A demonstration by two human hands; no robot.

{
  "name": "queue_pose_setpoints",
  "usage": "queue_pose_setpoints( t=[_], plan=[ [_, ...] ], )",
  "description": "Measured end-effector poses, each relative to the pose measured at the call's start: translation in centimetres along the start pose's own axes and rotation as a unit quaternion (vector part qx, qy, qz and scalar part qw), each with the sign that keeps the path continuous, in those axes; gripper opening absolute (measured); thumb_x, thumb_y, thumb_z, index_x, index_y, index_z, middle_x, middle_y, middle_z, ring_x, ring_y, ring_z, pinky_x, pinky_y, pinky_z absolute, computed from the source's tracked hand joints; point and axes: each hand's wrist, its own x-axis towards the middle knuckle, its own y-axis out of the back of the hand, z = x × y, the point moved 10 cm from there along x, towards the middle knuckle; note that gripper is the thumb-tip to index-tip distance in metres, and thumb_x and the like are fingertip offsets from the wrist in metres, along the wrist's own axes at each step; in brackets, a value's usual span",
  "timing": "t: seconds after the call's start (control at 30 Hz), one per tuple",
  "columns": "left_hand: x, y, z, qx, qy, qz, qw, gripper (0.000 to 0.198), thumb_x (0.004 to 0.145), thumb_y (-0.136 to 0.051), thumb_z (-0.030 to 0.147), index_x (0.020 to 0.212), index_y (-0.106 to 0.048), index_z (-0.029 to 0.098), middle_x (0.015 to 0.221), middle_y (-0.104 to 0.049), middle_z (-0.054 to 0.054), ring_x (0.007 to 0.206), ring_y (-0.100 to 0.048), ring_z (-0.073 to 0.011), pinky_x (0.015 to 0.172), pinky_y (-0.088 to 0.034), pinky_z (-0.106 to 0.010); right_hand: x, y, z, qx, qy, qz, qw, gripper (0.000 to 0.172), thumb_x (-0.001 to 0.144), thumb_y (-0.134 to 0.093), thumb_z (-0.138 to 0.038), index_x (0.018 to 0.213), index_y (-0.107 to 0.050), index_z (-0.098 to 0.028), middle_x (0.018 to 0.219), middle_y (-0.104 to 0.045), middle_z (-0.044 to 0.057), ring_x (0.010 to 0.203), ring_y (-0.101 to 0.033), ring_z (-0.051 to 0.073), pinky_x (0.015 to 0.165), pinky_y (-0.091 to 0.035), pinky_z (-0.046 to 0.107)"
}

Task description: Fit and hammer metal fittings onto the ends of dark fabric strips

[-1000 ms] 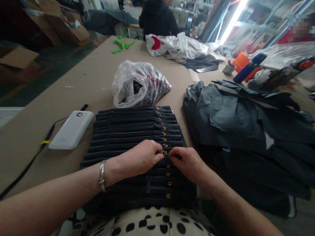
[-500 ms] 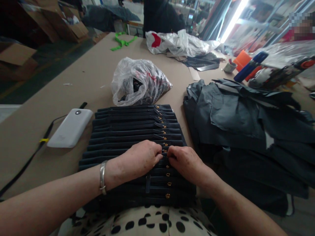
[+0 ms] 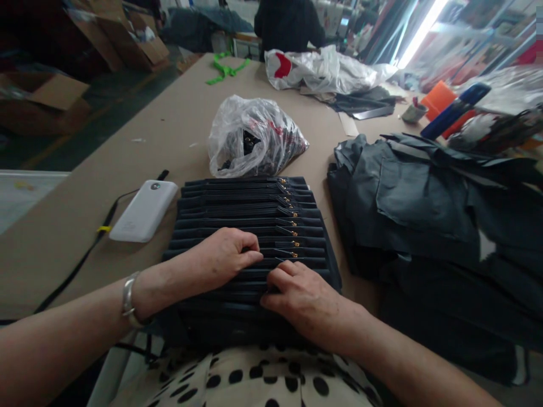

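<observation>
A stack of dark navy fabric strips [image 3: 237, 215], each with a small gold zipper pull, lies overlapped on the brown table just before me. My left hand [image 3: 223, 260] rests on the middle strips with its fingers curled, pinching the edge of one strip. My right hand [image 3: 297, 297] lies lower and to the right on the near strips, fingers bent and pressing down on the fabric. The two hands are a little apart.
A white power bank [image 3: 144, 210] with a black cable lies left of the strips. A clear plastic bag [image 3: 254, 138] of dark parts sits behind them. A pile of dark fabric [image 3: 424, 209] fills the right. Another person [image 3: 291, 25] stands at the far end.
Both hands left the zipper pull they were pinching together. The left slid slightly left; the right dropped down onto the nearer strips. The view shifted, so everything sits further right.
</observation>
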Motion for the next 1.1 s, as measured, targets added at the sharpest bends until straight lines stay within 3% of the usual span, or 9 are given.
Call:
queue_pose_setpoints(
  t=[0.1, 0.17, 0.3, 0.43, 0.53, 0.7, 0.87, 1.1],
  plan=[
    [-0.9, 0.0, 0.2, -0.034, 0.004, -0.002, 0.999, 0.026, 0.078, -0.051, 0.039, 0.066, -0.061, 0.019, 0.058, -0.056, 0.005, 0.058, -0.048, -0.0099, 0.055, -0.033, -0.021, 0.1, -0.2, 0.8, 0.023, -0.012, 0.013, 1.000, 0.019, 0.084, -0.049, -0.014, 0.097, -0.061, -0.020, 0.097, -0.056, 0.007, 0.091, -0.046, 0.019, 0.078, -0.041, 0.032],
    [-1.5, -0.3, 0.8, -0.062, 0.001, -0.008, 0.998, 0.026, 0.078, -0.051, 0.041, 0.069, -0.062, 0.020, 0.060, -0.056, 0.005, 0.058, -0.047, -0.0094, 0.056, -0.034, -0.021, -0.3, 0.5, 2.3, 0.072, -0.063, 0.048, 0.994, 0.019, 0.086, -0.044, -0.013, 0.097, -0.058, -0.019, 0.092, -0.059, 0.006, 0.086, -0.050, 0.017, 0.077, -0.042, 0.029],
    [-1.7, -1.7, 2.5, -0.098, -0.013, -0.030, 0.995, 0.026, 0.077, -0.054, 0.048, 0.082, -0.064, 0.025, 0.066, -0.059, 0.007, 0.060, -0.049, -0.0090, 0.057, -0.035, -0.020, -2.4, 1.9, 5.8, 0.225, -0.207, 0.099, 0.947, 0.016, 0.091, -0.043, -0.021, 0.096, -0.058, -0.022, 0.074, -0.059, -0.003, 0.066, -0.053, 0.010, 0.062, -0.040, 0.020],
    [-0.8, -3.1, 4.3, -0.098, -0.053, -0.049, 0.993, 0.022, 0.081, -0.050, 0.040, 0.077, -0.062, 0.022, 0.062, -0.056, 0.006, 0.058, -0.047, -0.0084, 0.057, -0.034, -0.020, -3.2, 2.3, 6.6, 0.292, -0.228, 0.094, 0.924, 0.015, 0.089, -0.046, -0.024, 0.087, -0.061, -0.022, 0.066, -0.057, -0.005, 0.059, -0.050, 0.007, 0.055, -0.036, 0.018],
    [0.2, -4.0, 5.1, -0.065, -0.070, -0.056, 0.994, 0.025, 0.082, -0.047, 0.035, 0.067, -0.057, 0.019, 0.057, -0.051, 0.005, 0.054, -0.043, -0.0085, 0.053, -0.031, -0.021, -3.6, 1.9, 7.1, 0.268, -0.240, 0.082, 0.929, 0.014, 0.087, -0.048, -0.022, 0.084, -0.061, -0.021, 0.066, -0.059, -0.004, 0.058, -0.051, 0.008, 0.054, -0.037, 0.018],
    [1.3, -4.6, 5.4, -0.015, -0.072, -0.054, 0.996, 0.026, 0.082, -0.045, 0.034, 0.063, -0.054, 0.019, 0.058, -0.054, 0.003, 0.053, -0.043, -0.0094, 0.053, -0.031, -0.022, -4.5, 1.0, 8.4, 0.198, -0.279, 0.089, 0.935, 0.020, 0.080, -0.047, -0.012, 0.090, -0.063, -0.021, 0.080, -0.065, 0.000, 0.071, -0.058, 0.011, 0.067, -0.042, 0.022],
    [1.5, -4.9, 5.3, 0.001, -0.060, -0.088, 0.994, 0.024, 0.081, -0.046, 0.033, 0.063, -0.054, 0.020, 0.061, -0.057, 0.002, 0.055, -0.047, -0.0101, 0.053, -0.032, -0.022, -5.4, -0.2, 9.3, 0.204, -0.302, 0.070, 0.929, 0.011, 0.081, -0.051, -0.019, 0.083, -0.061, -0.022, 0.071, -0.062, -0.003, 0.064, -0.055, 0.010, 0.058, -0.039, 0.020],
    [1.3, -5.1, 4.9, 0.027, -0.048, -0.103, 0.993, 0.024, 0.081, -0.044, 0.035, 0.066, -0.056, 0.020, 0.063, -0.059, 0.001, 0.056, -0.049, -0.0114, 0.055, -0.035, -0.023, -5.3, -0.4, 9.3, 0.188, -0.296, 0.039, 0.936, 0.012, 0.080, -0.050, -0.017, 0.078, -0.061, -0.022, 0.067, -0.061, -0.004, 0.061, -0.052, 0.008, 0.058, -0.036, 0.019]
  ],
)
